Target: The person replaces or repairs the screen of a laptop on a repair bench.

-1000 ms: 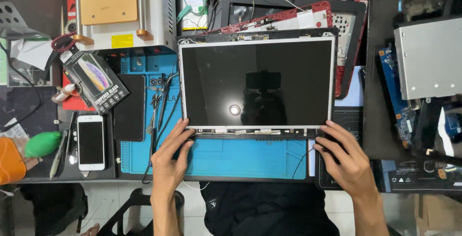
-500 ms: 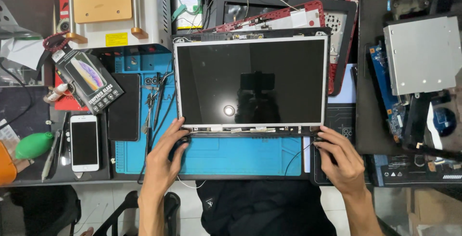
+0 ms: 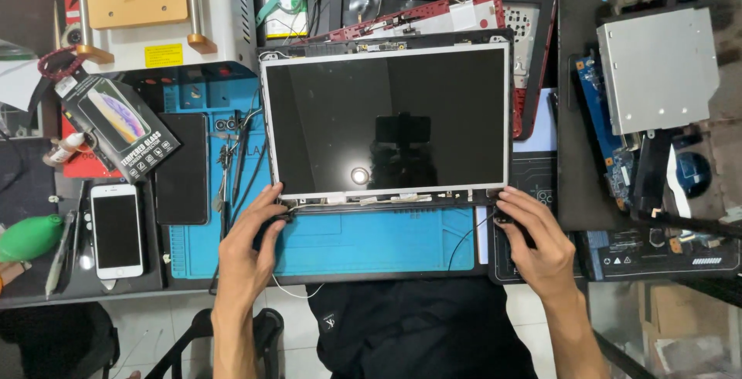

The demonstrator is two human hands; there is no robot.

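While the bare rectangular laptop display panel with its dark glossy face and thin metal frame [image 3: 386,120] lies flat on the blue silicone work mat [image 3: 371,240], its near edge is steadied at both lower corners. The left hand [image 3: 247,251] is curled, fingertips pressed at the left hinge; the right hand [image 3: 541,244] is pinched narrowly on the right hinge. A white smartphone [image 3: 116,230] is kept aside, well clear.

One cam only, head-worn, looking nearly straight down on the worktop [image 3: 371,251] from above the person's lap. Close range: forearms enter from bottom edge, far side of the worktop runs along top of frame. No 2nd view, so no overlap.
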